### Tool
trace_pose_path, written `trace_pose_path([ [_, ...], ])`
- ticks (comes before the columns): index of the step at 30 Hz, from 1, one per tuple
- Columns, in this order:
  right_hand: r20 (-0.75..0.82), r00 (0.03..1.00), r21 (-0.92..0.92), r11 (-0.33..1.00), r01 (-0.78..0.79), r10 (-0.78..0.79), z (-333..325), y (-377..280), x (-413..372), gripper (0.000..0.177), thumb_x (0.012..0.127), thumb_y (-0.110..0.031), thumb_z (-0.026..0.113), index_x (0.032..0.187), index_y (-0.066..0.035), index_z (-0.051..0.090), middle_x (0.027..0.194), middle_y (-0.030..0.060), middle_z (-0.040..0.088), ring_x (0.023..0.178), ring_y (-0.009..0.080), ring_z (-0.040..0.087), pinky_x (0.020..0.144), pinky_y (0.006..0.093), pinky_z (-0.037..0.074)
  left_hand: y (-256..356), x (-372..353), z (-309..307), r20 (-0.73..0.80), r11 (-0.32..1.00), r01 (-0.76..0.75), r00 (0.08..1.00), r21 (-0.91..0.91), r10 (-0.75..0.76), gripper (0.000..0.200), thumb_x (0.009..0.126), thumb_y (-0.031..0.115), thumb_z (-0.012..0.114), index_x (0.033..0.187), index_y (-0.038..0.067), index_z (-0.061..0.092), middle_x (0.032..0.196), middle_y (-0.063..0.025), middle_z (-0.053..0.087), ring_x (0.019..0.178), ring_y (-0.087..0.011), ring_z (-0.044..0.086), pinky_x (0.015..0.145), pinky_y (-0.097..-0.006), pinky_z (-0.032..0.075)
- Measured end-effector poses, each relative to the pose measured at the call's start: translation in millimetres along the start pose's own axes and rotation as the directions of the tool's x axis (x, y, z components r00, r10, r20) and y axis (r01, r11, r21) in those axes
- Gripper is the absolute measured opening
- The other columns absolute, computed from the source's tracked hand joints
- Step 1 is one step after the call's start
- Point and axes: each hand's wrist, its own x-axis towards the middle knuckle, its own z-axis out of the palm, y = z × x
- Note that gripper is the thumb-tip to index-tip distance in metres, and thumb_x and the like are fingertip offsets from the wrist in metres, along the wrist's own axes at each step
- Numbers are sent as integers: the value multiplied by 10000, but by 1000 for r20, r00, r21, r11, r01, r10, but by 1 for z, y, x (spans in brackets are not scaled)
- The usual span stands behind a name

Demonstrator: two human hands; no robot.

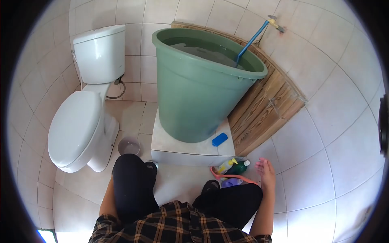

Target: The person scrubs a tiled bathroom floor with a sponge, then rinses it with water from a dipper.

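My right hand is raised beside my right knee, its fingers loosely apart and nothing in them. Close to it on the left is a coral-coloured basket handle, with a yellow pump bottle, a dark green bottle and a purple container around it. Only the forearm of my left arm shows; the left hand is hidden behind my left knee. A greyish bowl sits on the floor just beyond that knee.
A large green tub of water stands on a tiled ledge, with a blue hose running from a wall tap into it. A blue brush-like item lies on the ledge. Left is a toilet; behind the tub, a wooden panel.
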Motion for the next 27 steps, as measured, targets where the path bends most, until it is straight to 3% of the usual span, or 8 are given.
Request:
trace_pose_path([
  [4, 288, 931, -321, 894, 314, -224, 38, 1, 9, 241, 912, -218, 437, 1010, -22, 537, 824, 59, 583, 802, 135, 552, 733, 259, 430, 40, 23, 6, -57, 996, 1, 998, 89, 4, 969, 573, 616, 599, 1192, -75, 320, 1199, -268, 383, 1128, -342, 377, 927, -394, 324],
  [7, 225, 969, -510, 835, 206, -101, 55, -7, 7, 238, 904, -203, 454, 1006, -4, 533, 807, 59, 570, 791, 138, 542, 735, 255, 426, 81, 27, 12, -23, 996, 11, 1000, 85, -9, 1213, 498, 726, 637, 1306, -90, 246, 1315, -283, 323, 1241, -351, 328, 1009, -378, 306],
  [11, 287, 958, -554, 816, 165, 1, 59, -12, 3, 233, 901, -211, 466, 992, -7, 531, 787, 47, 550, 758, 125, 521, 693, 252, 420, 91, 47, 36, 7, 986, -129, 991, -109, 130, 1088, 546, 562, 738, 1243, -124, 260, 1192, -319, 421, 1138, -366, 443, 927, -383, 389],
  [14, 241, 968, -581, 809, 87, 70, 52, -14, -4, 235, 897, -222, 478, 987, -11, 528, 774, 39, 541, 743, 116, 513, 663, 247, 411, 114, 17, 33, -138, 948, 44, 986, -314, -91, 1160, 529, 548, 748, 1260, -114, 137, 1187, -296, 450, 1121, -340, 474, 926, -346, 392],
  [17, 203, 974, -593, 804, 41, 100, 46, -12, 0, 237, 894, -225, 484, 992, -13, 524, 767, 34, 537, 728, 112, 509, 647, 244, 406, 95, 20, 51, -298, 994, 95, 949, -46, -105, 920, 589, 523, 734, 1144, -95, 338, 1009, -244, 561, 956, -297, 577, 797, -366, 470],
  [20, 195, 974, -615, 788, 32, 113, 40, -10, -2, 239, 891, -223, 487, 995, -11, 522, 768, 33, 539, 721, 113, 512, 647, 243, 408, 61, 44, 34, 522, 901, 349, 835, -256, -176, 589, 709, 482, 667, 923, -34, 480, 738, -123, 579, 641, -209, 594, 582, -354, 504],
  [23, 201, 970, -620, 785, 18, 137, 40, -11, -2, 238, 888, -218, 494, 993, -7, 523, 780, 37, 545, 730, 114, 521, 658, 243, 416, 69, 35, 23, 552, 794, 307, 833, -524, 42, 395, 805, 400, 600, 765, 22, 496, 555, -23, 472, 430, -119, 461, 434, -296, 460],
  [27, 220, 966, -600, 799, 26, 134, 40, -8, 4, 232, 877, -210, 515, 992, -9, 526, 805, 42, 554, 762, 114, 537, 683, 245, 428, 109, 25, -15, 529, 903, 93, 833, -421, 161, 295, 837, 316, 575, 748, 53, 477, 542, 14, 435, 407, -90, 412, 428, -266, 451],
])
